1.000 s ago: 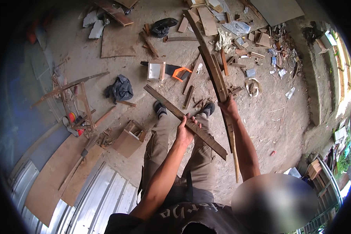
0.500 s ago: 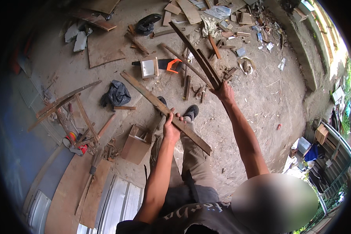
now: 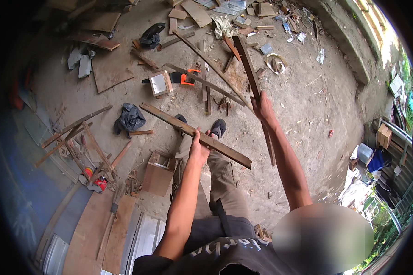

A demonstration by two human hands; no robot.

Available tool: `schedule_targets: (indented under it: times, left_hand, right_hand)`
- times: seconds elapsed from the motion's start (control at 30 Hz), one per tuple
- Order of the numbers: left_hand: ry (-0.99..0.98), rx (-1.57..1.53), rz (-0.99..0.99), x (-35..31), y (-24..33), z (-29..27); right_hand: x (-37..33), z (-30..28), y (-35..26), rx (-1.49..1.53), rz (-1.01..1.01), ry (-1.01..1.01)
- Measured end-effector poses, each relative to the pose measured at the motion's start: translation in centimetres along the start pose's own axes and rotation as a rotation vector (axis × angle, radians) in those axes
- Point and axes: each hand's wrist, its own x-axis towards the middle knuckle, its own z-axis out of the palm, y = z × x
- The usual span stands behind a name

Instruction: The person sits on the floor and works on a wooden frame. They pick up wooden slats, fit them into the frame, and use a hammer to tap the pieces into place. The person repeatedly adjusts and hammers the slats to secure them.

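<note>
My left hand (image 3: 199, 149) is closed around a weathered wooden plank (image 3: 179, 124), which slants across in front of my legs from upper left to lower right. Farther right, my right hand (image 3: 263, 110) grips a dark wooden strip (image 3: 248, 64); its lower end shows below the wrist. Two thinner wooden sticks, a long one (image 3: 211, 63) and a darker one (image 3: 206, 82), fan out to the left with their near ends by that hand. Whether its fingers also hold them, I cannot tell.
A small white-lined box (image 3: 160, 84) sits by an orange-handled saw (image 3: 188, 77). Nearby are a black plastic bag (image 3: 129, 119), a wooden frame with legs (image 3: 89, 142) and a brown box (image 3: 158, 176). Wood scraps litter the far floor; a concrete ledge (image 3: 342, 39) runs along the right.
The sticks by my right hand have spread apart, and the dark strip has swung more upright, its lower end now showing. My left hand has raised the plank's near end slightly. The view has shifted.
</note>
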Motion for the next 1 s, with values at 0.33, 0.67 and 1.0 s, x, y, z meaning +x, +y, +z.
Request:
schedule_targets:
  times: [0.33, 0.67, 1.0]
  left_hand:
    - [0.099, 0.153, -0.066, 3.7, -1.0, -0.4]
    - [0.248, 0.404, 0.036, 6.1, -3.2, 3.1]
    - [-0.229, 1.052, 0.161, 6.5, -1.2, 14.7]
  right_hand:
    - [-10.6, -1.1, 0.3, 0.337, 0.413, -0.209]
    - [-12.6, -2.1, 0.1, 0.501, 0.495, -0.208]
    - [-12.7, -3.6, -3.0, 0.572, 0.504, -0.288]
